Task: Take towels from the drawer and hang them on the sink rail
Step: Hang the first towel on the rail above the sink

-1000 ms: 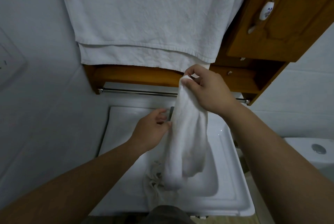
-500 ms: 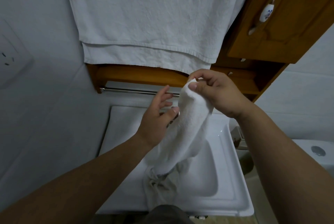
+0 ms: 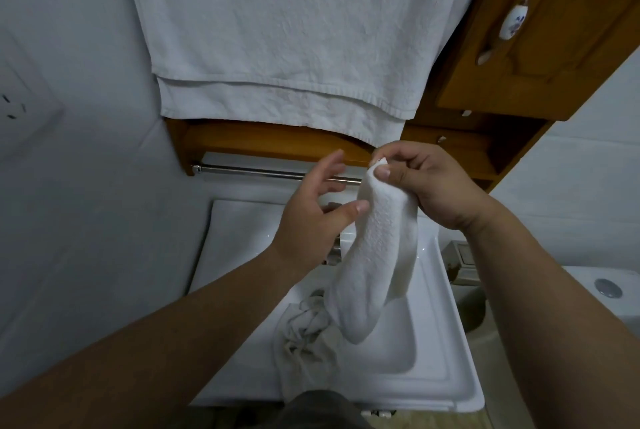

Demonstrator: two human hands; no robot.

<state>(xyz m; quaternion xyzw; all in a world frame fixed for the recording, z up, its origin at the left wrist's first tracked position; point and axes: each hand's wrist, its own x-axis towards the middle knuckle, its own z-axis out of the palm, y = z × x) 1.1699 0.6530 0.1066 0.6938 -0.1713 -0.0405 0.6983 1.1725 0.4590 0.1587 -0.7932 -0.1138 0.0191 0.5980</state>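
A small white textured towel (image 3: 372,255) hangs down over the sink basin (image 3: 446,390). My right hand (image 3: 429,183) pinches its top corner between thumb and fingers, just in front of the steel rail (image 3: 263,173). My left hand (image 3: 315,210) is beside the towel with fingers spread, its thumb tip touching the towel's left edge. A second, greyish crumpled towel (image 3: 301,335) lies at the sink's front left. The right part of the rail is hidden behind my hands.
A large white towel (image 3: 277,37) hangs above, over a wooden shelf (image 3: 263,144). A wooden cabinet door (image 3: 554,30) with a ceramic handle is at the upper right. A wall socket (image 3: 17,103) is at left, a toilet tank (image 3: 606,290) at right.
My left hand rose from mid-towel toward the rail and opened its fingers. My right hand kept its pinch on the towel's top, shifting slightly right.
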